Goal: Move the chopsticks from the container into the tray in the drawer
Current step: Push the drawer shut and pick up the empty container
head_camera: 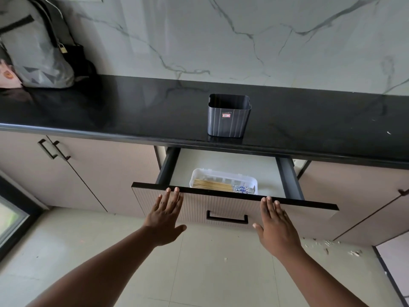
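Head view shows my left hand [164,214] and right hand [275,222] spread flat and empty against the drawer [232,209] front. Just beyond my fingertips, the chopsticks [221,186] lie in the tray [223,175], long axis running from hand to hand. Farther ahead, the container [229,116] looks empty, so pushing the drawer closed is probably what remains.

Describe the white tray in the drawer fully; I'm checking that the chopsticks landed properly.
The tray is a white, translucent-looking plastic basket with rounded corners and slotted walls. It sits flat on the pale floor of the open drawer, near the front, long side across. Chopsticks lie lengthwise inside, bamboo-coloured with blue-and-white patterned ends pointing right. The drawer front hides its near wall. Neither hand touches it.
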Demonstrator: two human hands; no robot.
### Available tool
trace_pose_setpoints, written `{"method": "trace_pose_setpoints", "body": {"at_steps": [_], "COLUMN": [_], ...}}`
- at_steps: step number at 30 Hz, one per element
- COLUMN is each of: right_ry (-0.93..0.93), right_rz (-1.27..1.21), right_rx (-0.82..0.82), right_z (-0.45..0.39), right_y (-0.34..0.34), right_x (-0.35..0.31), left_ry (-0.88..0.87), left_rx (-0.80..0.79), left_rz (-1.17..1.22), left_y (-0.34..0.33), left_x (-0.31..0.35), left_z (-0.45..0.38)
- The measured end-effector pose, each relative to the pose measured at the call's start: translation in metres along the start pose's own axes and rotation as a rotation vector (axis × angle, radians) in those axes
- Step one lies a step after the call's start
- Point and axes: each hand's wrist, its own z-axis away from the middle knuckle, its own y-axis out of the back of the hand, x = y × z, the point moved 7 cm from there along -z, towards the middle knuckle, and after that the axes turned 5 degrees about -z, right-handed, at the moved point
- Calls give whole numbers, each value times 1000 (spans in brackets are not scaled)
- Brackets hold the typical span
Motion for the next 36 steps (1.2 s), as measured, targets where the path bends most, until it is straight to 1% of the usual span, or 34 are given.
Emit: {"method": "trace_pose_setpoints", "body": {"at_steps": [8, 15, 19, 23, 26, 28, 29, 33, 35, 36], "right_ry": [69, 131, 175, 235, 214, 173, 144, -15, -50, -64], "right_rz": [-40, 43, 95, 64, -125, -318, -429, -923, -1085, -1128], "right_rx": [29, -20, -18, 69, 151, 176, 180, 175, 209, 229], "right_z": [-53, -119, -147, -168, -191, -212, -223, -264, -282, -290], "right_y": [4, 7, 15, 42, 77, 102, 113, 143, 150, 151], "right_x": [13, 31, 34, 25, 19, 13, 8, -7, -16, -20], "left_ry": [76, 144, 162, 182, 189, 204, 212, 235, 192, 148], "left_rx": [-53, -84, -40, 63, 145, 209, 244, 408, 454, 463], "left_rz": [-82, -117, -104, 3, 104, 194, 276, 719, 966, 1089], "left_y": [11, 24, 36, 57, 83, 103, 115, 157, 176, 184], "left_x": [-9, -13, -14, -12, -18, -29, -35, -56, -60, -59], "left_z": [-54, -118, -140, -151, -166, -182, -192, -238, -266, -281]}}
